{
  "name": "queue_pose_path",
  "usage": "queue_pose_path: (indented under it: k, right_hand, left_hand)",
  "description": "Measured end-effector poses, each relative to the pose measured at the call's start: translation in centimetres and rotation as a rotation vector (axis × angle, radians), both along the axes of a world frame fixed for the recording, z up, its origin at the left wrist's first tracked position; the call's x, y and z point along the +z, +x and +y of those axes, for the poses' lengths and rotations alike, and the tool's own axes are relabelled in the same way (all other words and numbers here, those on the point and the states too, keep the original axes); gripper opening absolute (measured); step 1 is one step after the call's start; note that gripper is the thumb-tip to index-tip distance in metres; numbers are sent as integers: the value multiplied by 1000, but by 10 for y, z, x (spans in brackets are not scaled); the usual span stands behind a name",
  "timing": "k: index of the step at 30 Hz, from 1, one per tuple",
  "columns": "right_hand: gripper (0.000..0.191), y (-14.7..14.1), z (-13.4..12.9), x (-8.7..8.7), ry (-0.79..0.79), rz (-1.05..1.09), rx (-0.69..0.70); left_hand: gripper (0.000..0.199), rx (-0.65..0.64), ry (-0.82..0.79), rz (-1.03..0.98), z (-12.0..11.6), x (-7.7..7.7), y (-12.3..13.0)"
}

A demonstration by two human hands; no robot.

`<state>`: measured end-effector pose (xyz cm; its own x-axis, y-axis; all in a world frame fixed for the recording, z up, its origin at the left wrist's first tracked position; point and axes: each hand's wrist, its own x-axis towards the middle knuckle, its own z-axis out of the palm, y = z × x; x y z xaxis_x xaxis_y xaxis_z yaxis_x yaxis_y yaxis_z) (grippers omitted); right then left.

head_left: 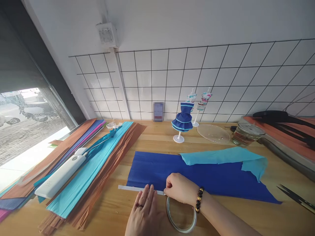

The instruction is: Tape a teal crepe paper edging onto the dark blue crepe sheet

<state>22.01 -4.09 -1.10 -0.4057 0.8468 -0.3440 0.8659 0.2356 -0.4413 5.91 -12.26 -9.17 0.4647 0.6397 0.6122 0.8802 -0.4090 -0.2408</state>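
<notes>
A sheet of dark blue crepe paper (152,167) lies flat on the wooden table. Along its near edge runs a strip of white tape (129,188), which sticks out past the paper's left corner. My left hand (144,211) rests flat, fingers extended, with the fingertips on the strip. Curled at the strip's right end, my right hand (180,187) pinches the tape close to the paper edge. The tape roll (183,230), a thin white ring, lies just below my right wrist. A turquoise crepe paper piece (219,156) overlaps the sheet's far edge.
Long folded crepe paper strips (88,164) cover the left side, with a white power bank-like device (61,175) on top. Behind stand a small dress form in a blue dress (183,119), a round clear plate (213,133) and a glass jar (247,133). Black tweezers (296,196) lie right.
</notes>
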Motion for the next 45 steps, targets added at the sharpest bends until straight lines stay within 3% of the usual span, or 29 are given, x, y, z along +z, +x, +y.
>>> queue_pose_path:
  k: [7,14,21,31,36,42,45]
  right_hand:
    - [16,2,-2,-4,13,37,-28]
    - [19,10,-6,-1,-39,138,-53]
    - [25,42,-7,14,-189,290,-46]
    - [20,90,-14,14,-274,351,-249]
    - [19,110,-19,19,-291,337,-281]
    - [21,118,-33,21,-295,352,-291]
    - [15,113,-43,26,-188,325,-283]
  left_hand:
    - [43,66,-51,141,-5,-11,-5]
    - [34,83,-50,49,-5,2,4]
    - [38,55,-105,74,-5,-1,0]
    - [45,42,-5,85,0,3,5]
    - [52,31,-49,181,0,-3,-3]
    - [52,14,-39,156,1,-4,-4]
    - [52,14,-30,168,2,-4,-4]
